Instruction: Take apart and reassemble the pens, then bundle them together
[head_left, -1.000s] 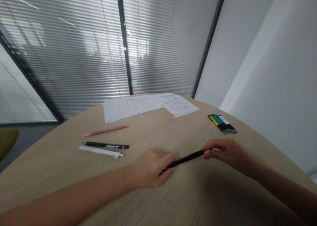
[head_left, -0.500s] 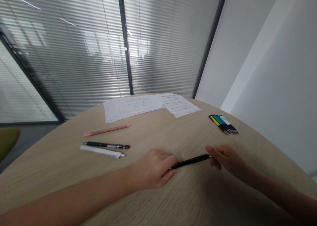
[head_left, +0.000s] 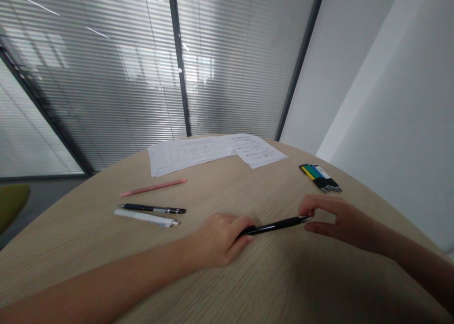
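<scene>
A black pen [head_left: 278,224] with a silver tip is held by my left hand [head_left: 222,239], whose thumb and fingers pinch its clip end low over the table. The pen points right, its tip tilted slightly up. Around that tip is my right hand [head_left: 328,215], thumb and index finger apart; whether a fingertip touches the metal I cannot tell. Left of my left hand lie a white pen [head_left: 145,217], a black pen with a silver band [head_left: 152,208] and a pink pen [head_left: 154,187].
A row of several coloured pens [head_left: 320,178] with black grips lies at the table's right. Printed paper sheets [head_left: 191,153] rest at the far edge of the wooden table [head_left: 220,191]. Beyond stand glass panels with blinds [head_left: 234,92] and a white wall [head_left: 397,125].
The fingers of my right hand have spread from a pinch at the pen's tip. The held pen has shifted slightly right and turned, showing its clip. My left hand stays in place.
</scene>
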Demonstrator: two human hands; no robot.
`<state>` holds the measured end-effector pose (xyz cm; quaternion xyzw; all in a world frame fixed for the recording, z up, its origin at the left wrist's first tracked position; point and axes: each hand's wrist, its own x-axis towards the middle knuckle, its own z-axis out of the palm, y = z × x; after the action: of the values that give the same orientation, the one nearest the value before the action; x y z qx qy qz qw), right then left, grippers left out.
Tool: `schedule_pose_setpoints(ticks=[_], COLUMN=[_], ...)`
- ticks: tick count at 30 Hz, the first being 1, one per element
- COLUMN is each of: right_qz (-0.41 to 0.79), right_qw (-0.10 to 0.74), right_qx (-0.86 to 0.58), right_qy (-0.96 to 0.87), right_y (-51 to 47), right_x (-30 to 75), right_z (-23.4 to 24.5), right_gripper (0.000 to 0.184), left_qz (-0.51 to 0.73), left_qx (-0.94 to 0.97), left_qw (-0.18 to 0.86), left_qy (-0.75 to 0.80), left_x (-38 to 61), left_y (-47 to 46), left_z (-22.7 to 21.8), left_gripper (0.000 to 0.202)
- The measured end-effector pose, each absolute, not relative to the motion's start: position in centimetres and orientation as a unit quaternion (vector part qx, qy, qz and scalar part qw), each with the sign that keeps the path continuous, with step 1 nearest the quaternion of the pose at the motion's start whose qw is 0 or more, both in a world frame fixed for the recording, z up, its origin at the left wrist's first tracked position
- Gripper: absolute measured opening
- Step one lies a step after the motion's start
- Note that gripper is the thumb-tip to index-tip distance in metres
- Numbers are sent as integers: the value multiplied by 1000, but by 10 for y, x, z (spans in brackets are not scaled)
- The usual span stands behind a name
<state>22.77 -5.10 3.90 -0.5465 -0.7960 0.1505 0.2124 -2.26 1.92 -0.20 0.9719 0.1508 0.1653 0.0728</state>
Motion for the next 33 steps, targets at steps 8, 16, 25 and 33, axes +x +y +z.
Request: schedule_pose_setpoints(ticks=[8, 16, 25, 33], right_qz=[71, 52, 126, 140], right_qw=[192, 159, 79, 164], right_qx=[-516, -496, -498, -541], right_qy=[-832, -852, -854, -813], right_y=[-57, -58, -58, -58], right_x=[222, 222, 223, 223], right_z=[40, 37, 30, 35], right_gripper=[17, 19, 41, 31], left_qz=[143, 137, 140, 146], left_qx=[975, 978, 984, 976], left_qw=[74, 65, 45, 63], left_qy=[152, 140, 103, 148], left_x=[-23, -23, -22, -23], left_y=[19, 19, 19, 20], left_z=[-3, -3, -4, -3], left_gripper=[18, 19, 17, 19])
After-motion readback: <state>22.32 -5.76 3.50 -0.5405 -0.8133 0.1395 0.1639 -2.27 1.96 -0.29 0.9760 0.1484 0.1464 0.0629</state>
